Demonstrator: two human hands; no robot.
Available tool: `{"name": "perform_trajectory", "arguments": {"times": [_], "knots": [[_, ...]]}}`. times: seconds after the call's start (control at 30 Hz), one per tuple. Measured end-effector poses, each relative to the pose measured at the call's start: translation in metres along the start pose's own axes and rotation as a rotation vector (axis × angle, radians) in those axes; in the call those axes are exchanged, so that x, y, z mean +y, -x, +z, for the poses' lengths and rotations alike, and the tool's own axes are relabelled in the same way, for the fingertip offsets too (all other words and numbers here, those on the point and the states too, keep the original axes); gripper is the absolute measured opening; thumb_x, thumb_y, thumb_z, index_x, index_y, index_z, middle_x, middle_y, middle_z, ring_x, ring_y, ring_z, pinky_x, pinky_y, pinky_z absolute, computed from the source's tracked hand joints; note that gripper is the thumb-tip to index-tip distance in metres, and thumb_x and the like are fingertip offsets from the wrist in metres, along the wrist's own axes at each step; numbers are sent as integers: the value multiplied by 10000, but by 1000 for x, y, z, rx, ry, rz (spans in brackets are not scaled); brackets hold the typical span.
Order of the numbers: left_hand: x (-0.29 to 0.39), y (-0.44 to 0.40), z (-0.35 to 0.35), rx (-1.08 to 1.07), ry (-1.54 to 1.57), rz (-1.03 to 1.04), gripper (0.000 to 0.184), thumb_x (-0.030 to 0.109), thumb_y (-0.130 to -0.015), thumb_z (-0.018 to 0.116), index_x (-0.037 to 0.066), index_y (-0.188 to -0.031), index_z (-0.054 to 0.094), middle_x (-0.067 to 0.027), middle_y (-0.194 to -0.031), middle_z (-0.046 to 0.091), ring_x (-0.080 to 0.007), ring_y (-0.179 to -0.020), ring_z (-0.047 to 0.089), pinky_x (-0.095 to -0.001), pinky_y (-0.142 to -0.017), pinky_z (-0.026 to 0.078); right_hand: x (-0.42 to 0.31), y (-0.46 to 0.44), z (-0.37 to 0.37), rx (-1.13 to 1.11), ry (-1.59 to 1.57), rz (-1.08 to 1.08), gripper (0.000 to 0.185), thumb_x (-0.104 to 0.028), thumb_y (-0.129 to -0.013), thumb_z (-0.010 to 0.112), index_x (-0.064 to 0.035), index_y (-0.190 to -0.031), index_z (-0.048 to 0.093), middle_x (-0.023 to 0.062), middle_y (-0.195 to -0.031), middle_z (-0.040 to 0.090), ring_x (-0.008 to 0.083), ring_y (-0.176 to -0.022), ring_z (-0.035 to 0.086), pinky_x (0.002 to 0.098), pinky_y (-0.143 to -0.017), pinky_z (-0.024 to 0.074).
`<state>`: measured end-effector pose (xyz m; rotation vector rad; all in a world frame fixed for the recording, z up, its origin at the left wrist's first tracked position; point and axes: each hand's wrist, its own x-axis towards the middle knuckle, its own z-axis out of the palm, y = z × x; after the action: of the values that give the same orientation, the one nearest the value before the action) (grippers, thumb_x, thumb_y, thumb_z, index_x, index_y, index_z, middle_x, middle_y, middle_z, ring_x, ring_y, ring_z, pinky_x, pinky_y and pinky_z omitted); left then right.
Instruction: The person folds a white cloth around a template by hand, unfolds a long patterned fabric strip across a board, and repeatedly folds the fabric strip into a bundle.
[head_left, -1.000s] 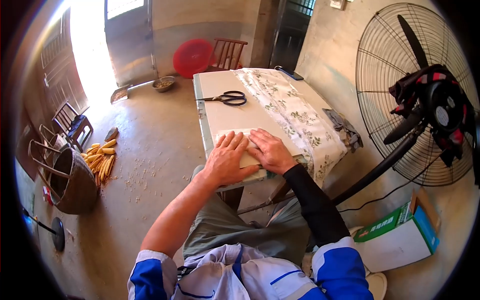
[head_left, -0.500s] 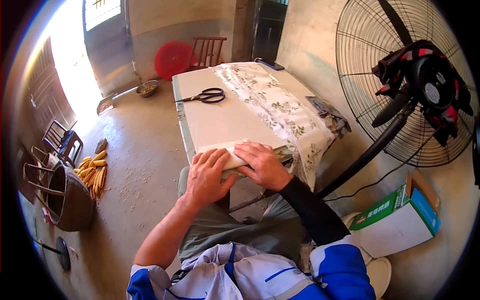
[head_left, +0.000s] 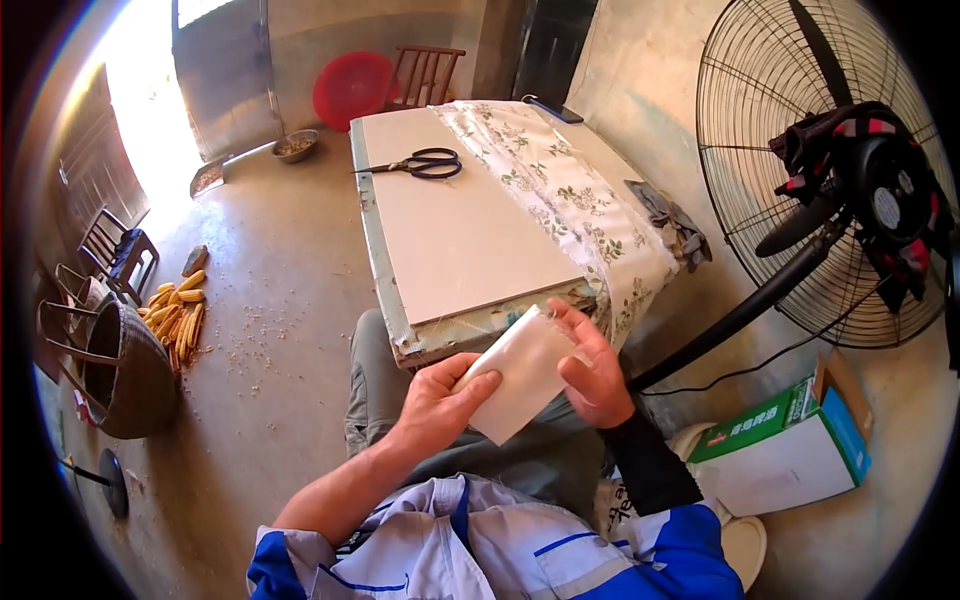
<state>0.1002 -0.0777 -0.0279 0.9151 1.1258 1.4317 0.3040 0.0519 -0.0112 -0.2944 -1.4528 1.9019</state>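
A folded piece of white cloth (head_left: pixel 525 370) hangs tilted over my lap, just off the table's near edge. My left hand (head_left: pixel 440 400) grips its left side, thumb on top and fingers underneath. At the cloth's right edge is my right hand (head_left: pixel 595 372), thumb and fingers apart and slightly blurred; some fingertips are close to the upper corner, and whether they touch it is unclear. Black-handled scissors (head_left: pixel 430 163) lie on the pale board (head_left: pixel 470 240) on the table. Along the board's right side runs a white floral cloth (head_left: pixel 560 190).
A large fan (head_left: pixel 850 190) stands at the right, above a green and white carton (head_left: pixel 780 440). Dark crumpled cloth (head_left: pixel 670 220) and a phone (head_left: pixel 553 108) are on the table. Corn cobs (head_left: pixel 175 315) and a basket (head_left: pixel 125 370) are on the floor at left.
The white cloth has come off the table's near edge toward me and now shows a flat face. My left hand keeps hold of it; my right hand has shifted right with its fingers apart.
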Motion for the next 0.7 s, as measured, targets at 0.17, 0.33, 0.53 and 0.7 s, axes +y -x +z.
{"name": "perform_trajectory", "arguments": {"times": [0.17,0.33,0.53,0.7], "knots": [[-29,-4,9,-39,191,-112,379,291,-1054,730,-15,-1278,714,-51,-1062,762,-93,-916,693,-271,-821,573,24,24,-6,97,-122,187,584,-211,-994,802,-25,-1485,545,50,-1342,667,130,-1229,616,320,-1090,470],[-39,-5,8,-120,271,-239,344,253,-1052,721,6,-1291,706,-74,-1122,768,-145,-978,726,-321,-873,588,13,31,-11,187,106,248,421,-151,-1008,789,-21,-1380,642,18,-1216,720,105,-1113,651,280,-1001,518],[-41,0,5,-250,560,-434,390,263,-1064,699,-16,-1335,674,-90,-1150,764,-172,-992,749,-345,-863,609,12,39,-17,69,213,182,656,-235,-941,865,-10,-1475,558,44,-1311,685,125,-1181,632,308,-1045,510],[-43,6,3,-433,608,-521,423,282,-1056,715,-12,-1355,658,-92,-1170,757,-167,-991,747,-345,-857,614,3,34,-8,11,111,261,1066,-503,-745,978,-20,-1533,447,150,-1362,650,237,-1251,640,380,-1077,516]]}}
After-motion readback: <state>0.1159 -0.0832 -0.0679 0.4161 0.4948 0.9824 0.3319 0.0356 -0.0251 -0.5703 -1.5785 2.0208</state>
